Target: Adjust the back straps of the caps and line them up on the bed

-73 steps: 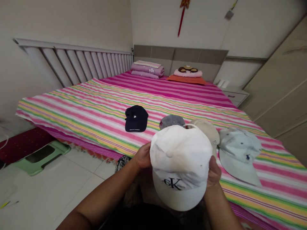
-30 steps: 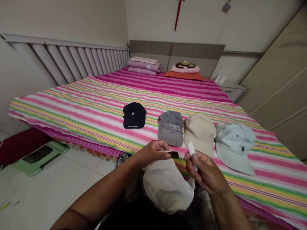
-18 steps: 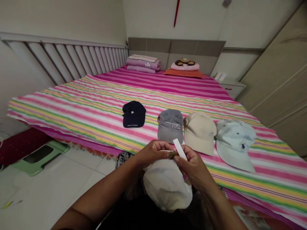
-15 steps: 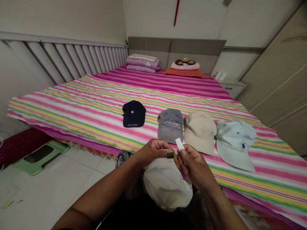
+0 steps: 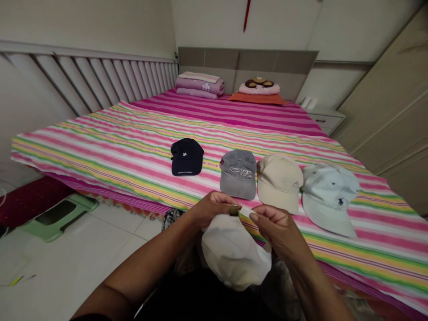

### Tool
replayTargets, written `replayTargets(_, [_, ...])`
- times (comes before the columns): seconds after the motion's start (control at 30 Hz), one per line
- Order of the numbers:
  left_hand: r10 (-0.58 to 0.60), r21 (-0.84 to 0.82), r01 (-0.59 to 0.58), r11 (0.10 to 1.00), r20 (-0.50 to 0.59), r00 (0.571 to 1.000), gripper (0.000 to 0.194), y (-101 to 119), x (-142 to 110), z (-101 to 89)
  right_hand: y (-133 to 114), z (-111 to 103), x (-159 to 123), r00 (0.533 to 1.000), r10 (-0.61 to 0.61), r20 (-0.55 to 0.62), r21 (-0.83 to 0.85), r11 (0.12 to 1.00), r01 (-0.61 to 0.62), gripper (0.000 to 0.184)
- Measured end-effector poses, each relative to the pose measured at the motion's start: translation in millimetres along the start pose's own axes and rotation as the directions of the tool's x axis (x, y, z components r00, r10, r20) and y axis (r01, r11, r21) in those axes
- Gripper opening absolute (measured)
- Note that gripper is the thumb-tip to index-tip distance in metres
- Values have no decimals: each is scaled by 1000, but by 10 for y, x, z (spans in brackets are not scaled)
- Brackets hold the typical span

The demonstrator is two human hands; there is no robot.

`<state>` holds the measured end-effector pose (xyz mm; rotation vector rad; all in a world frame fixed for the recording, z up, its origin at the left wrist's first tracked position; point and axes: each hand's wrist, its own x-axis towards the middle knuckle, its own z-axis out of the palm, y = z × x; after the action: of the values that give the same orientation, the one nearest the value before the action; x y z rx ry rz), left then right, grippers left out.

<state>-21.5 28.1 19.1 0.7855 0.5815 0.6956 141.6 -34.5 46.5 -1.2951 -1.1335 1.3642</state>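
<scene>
A white cap (image 5: 236,254) rests in front of my body, its back opening facing the bed. My left hand (image 5: 216,206) pinches the brass-coloured strap buckle (image 5: 233,211) at one side of that opening. Between the thumb and fingers of my right hand (image 5: 272,221) is the white strap end (image 5: 246,211), its tip beside the buckle. Whether the tip has entered the buckle I cannot tell. On the bed beyond lie a grey cap (image 5: 238,174), a beige cap (image 5: 280,183) and a pale blue cap (image 5: 329,196) in a row, with a navy cap (image 5: 187,157) farther left.
Striped cloth covers the bed (image 5: 110,147). Folded purple bedding (image 5: 199,84) and an orange pillow (image 5: 257,98) sit by the headboard (image 5: 217,58). A green stool (image 5: 55,220) stands on the tiled floor at left. A white nightstand (image 5: 324,119) is at the far right.
My right hand has brought the strap end left and down, from pointing upward to lying against the buckle. My left hand keeps hold of the buckle.
</scene>
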Motion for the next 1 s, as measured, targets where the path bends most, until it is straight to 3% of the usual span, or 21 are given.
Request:
replayTargets(0.23, [9, 76, -8, 997, -2, 1000, 26, 11, -9, -7, -30, -33, 40, 999, -31, -21, -138, 990, 28, 27])
replayTargets(0.47, [22, 84, -23, 996, 11, 1000, 24, 11, -7, 8, -84, -56, 65, 999, -42, -16, -117, 992, 39, 27])
replayTargets(0.77, [20, 92, -23, 996, 36, 999, 23, 15, -17, 15, -52, -57, 30, 999, 0, 33, -168, 986, 6, 26])
replayTargets(1.0, [19, 136, -22, 990, 26, 999, 23, 18, -35, 37, -126, -102, 22, 994, -35, 103, -199, 978, 55, 30])
